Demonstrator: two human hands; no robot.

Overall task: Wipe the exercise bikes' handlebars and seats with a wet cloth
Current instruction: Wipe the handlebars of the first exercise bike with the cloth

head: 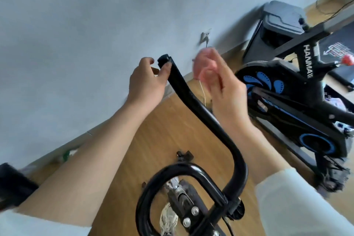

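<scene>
A black handlebar (pixel 193 101) of the near exercise bike rises from the bottom middle and curves up to its end cap near the frame's centre. My left hand (pixel 147 80) is at that top end, thumb touching the bar just below the cap, fingers loosely curled beside it. My right hand (pixel 220 80) hovers just right of the bar and holds a bunched pink cloth (pixel 206 63), blurred, with a thin white thread hanging from it. The cloth is off the bar.
A second exercise bike (pixel 298 101), black with blue trim and a red knob, stands to the right on the wooden floor (pixel 153 140). A grey wall (pixel 76 34) fills the left. A dark grey bin (pixel 279 19) sits by the wall behind it.
</scene>
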